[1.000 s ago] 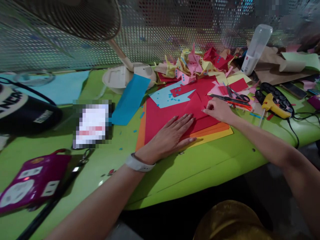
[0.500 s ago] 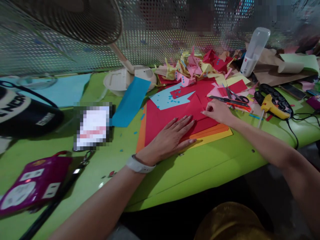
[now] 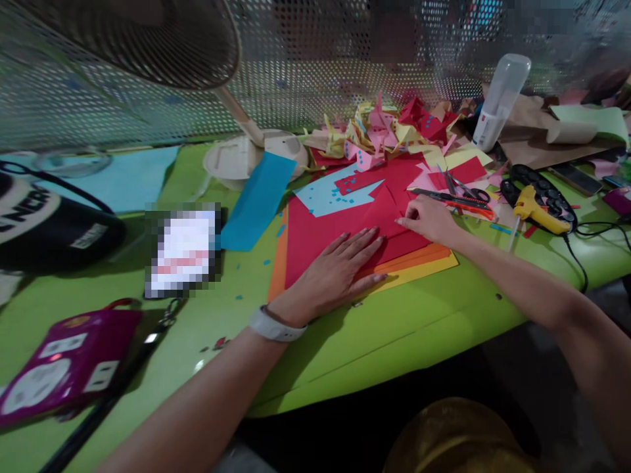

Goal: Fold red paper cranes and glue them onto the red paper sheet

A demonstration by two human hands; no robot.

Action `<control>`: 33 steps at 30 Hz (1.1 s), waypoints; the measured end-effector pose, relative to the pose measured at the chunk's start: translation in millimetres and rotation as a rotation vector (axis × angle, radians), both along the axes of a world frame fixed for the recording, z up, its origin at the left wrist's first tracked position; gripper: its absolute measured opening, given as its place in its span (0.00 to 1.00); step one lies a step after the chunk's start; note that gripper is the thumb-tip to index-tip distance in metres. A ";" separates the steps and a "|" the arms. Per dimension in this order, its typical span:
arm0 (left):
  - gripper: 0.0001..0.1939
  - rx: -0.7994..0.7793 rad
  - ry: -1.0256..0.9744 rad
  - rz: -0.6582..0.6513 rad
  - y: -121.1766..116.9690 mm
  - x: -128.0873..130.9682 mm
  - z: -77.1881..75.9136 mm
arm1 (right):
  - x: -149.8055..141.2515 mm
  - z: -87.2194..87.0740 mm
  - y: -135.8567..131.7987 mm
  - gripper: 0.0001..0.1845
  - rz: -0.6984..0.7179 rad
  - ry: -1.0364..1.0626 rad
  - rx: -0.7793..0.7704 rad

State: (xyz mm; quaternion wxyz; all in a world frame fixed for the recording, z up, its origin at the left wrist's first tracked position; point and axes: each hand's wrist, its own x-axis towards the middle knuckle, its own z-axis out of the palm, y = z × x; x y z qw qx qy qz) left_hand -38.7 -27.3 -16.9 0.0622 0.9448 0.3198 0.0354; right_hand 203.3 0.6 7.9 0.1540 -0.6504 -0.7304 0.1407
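Observation:
My left hand (image 3: 338,266) lies flat with fingers spread on a stack of coloured paper. Red paper (image 3: 313,226) tops the stack, and orange paper (image 3: 277,266) and yellow paper (image 3: 436,265) peek out underneath. A smaller folded piece of red paper (image 3: 383,211) rests on top, between my hands. At its right corner my right hand (image 3: 428,220) has its fingers curled and the thumb and index finger pinched on the paper. Just beyond that hand are a cutter knife (image 3: 451,198) and scissors (image 3: 477,194). Light blue paper (image 3: 323,197) with tiny blue bits lies behind.
A blue paper strip (image 3: 259,200) leans over the fan base (image 3: 229,157). Crumpled paper scraps (image 3: 379,128) pile up behind, beside a clear bottle (image 3: 503,102). A yellow glue gun (image 3: 539,210) rests on a black game controller (image 3: 530,180). Left are a phone (image 3: 182,253) and a purple power strip (image 3: 69,361).

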 end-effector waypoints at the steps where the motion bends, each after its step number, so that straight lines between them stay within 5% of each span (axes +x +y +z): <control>1: 0.43 0.001 -0.003 -0.001 0.1 -0.1 -0.3 | 0.3 -0.5 0.2 0.12 0.002 0.001 0.004; 21: 0.44 -0.005 -0.005 0.012 1.1 1.7 -0.9 | 1.1 0.4 -3.3 0.13 -0.034 -0.052 0.054; 23: 0.43 -0.012 -0.017 0.011 1.5 2.3 -1.1 | 0.6 -0.3 -3.1 0.13 0.030 -0.057 0.146; 26: 0.44 -0.022 -0.033 0.008 2.2 4.2 -1.1 | -4.6 -4.4 -7.0 0.20 0.310 -0.079 0.218; 29: 0.44 -0.034 -0.034 0.010 3.1 5.7 -1.4 | -11.3 -11.8 -16.1 0.35 0.601 -0.108 0.059; 33: 0.43 -0.042 -0.035 0.008 5.4 3.6 -4.6 | -12.3 -20.0 -24.9 0.50 0.665 -0.101 -0.082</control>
